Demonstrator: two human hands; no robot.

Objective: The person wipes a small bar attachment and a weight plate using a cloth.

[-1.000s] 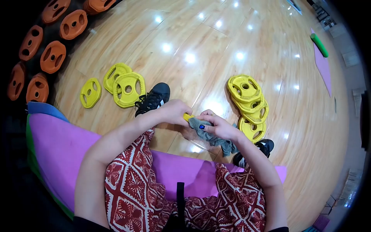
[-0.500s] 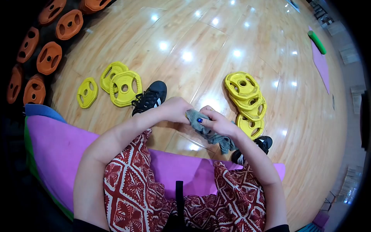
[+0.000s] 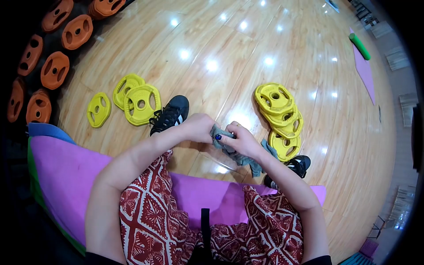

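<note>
A bunched grey-green cloth [image 3: 248,164] is held in front of me between both hands, above the wooden floor. My left hand [image 3: 201,128] is closed on its left end, knuckles up. Closed over the middle, my right hand [image 3: 242,140] presses its dark-blue-nailed thumb on the fabric. Loose folds hang below and to the right of the right hand. Whether anything lies inside the cloth is hidden.
Yellow weight plates [image 3: 141,105] lie by my left shoe [image 3: 171,114], with a stack of yellow plates [image 3: 274,98] near my right shoe [image 3: 299,165]. Orange plates [image 3: 55,70] stand racked at left. A pink mat [image 3: 66,163] is beneath me; a green roller [image 3: 360,46] lies far right.
My right hand has shifted slightly left, nearer my left hand. More of the cloth now shows to the right of the right wrist. Both hands keep their hold.
</note>
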